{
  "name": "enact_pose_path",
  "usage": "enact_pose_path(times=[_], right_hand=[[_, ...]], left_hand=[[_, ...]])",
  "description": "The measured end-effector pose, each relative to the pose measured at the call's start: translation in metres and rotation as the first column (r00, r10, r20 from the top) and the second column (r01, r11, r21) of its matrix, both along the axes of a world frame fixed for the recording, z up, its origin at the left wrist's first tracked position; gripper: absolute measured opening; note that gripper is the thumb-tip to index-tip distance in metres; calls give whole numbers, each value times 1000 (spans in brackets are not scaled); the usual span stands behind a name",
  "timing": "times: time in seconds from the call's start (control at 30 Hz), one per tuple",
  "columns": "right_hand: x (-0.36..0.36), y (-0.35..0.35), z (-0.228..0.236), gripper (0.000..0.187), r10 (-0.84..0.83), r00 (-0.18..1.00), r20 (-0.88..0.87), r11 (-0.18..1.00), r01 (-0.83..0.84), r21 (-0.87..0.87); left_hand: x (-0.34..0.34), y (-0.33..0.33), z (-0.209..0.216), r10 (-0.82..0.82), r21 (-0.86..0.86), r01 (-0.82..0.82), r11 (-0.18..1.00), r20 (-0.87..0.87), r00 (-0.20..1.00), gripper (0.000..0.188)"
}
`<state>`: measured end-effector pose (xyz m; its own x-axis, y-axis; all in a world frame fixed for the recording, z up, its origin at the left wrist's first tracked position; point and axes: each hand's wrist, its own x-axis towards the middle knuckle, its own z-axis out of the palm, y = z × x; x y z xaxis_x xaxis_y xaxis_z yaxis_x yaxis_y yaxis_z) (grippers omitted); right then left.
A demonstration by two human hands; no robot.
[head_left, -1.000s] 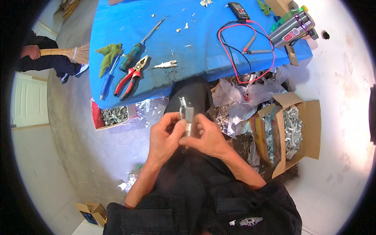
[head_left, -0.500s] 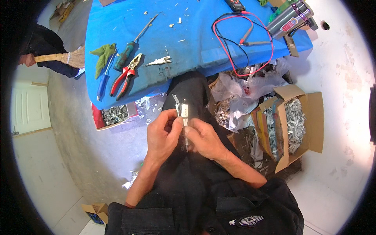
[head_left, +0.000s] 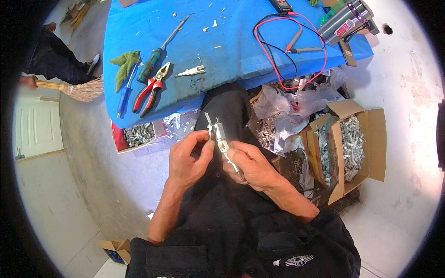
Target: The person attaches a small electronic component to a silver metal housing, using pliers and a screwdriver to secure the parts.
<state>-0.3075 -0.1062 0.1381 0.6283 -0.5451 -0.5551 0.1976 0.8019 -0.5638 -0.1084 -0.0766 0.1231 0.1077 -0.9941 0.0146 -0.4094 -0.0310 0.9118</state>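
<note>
Over my dark-trousered lap, my right hand [head_left: 250, 163] grips a slim white part [head_left: 223, 144] with a boxy upper end and thin metal ends. The part tilts, its top leaning left. Close beside it, my left hand [head_left: 187, 155] pinches a small whitish strip [head_left: 209, 124] between thumb and forefinger; it stands upright, and whether it is joined to the white part I cannot tell. A similar white part [head_left: 191, 71] lies on the blue table [head_left: 218, 44] ahead, right of the red-handled pliers [head_left: 151, 90].
Left of the pliers lie a green-handled screwdriver [head_left: 152, 62], a blue screwdriver [head_left: 124, 99] and a green leaf [head_left: 125, 65]. A meter [head_left: 281, 5] with red and black leads and a steel flask [head_left: 345, 23] stand right. Below are cardboard boxes of parts [head_left: 378, 143]. A person with a broom [head_left: 85, 90] is far left.
The white part has tilted, its lower end swinging right with my right hand. My left hand has drawn slightly left. The person with the broom has shifted, and a leg and shoe now show.
</note>
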Motion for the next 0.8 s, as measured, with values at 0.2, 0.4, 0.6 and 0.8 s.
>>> enact_pose_path(times=[0.2,0.4,0.6,0.8], right_hand=[[0,3,-14,22,-37,975,-220,937,-42,-346],[5,-8,-40,28,-199,961,-194,780,35,-624],[5,-12,-31,27,-153,975,-162,780,19,-625],[4,-8,-23,24,-260,930,-258,606,-51,-794]], left_hand=[[-11,1,6,-4,-67,11,998,99,995,17],[-21,8,12,-144,-168,191,967,260,955,25],[-25,14,12,-63,-276,173,945,365,929,31],[-26,15,23,-74,-317,204,926,375,924,32]])
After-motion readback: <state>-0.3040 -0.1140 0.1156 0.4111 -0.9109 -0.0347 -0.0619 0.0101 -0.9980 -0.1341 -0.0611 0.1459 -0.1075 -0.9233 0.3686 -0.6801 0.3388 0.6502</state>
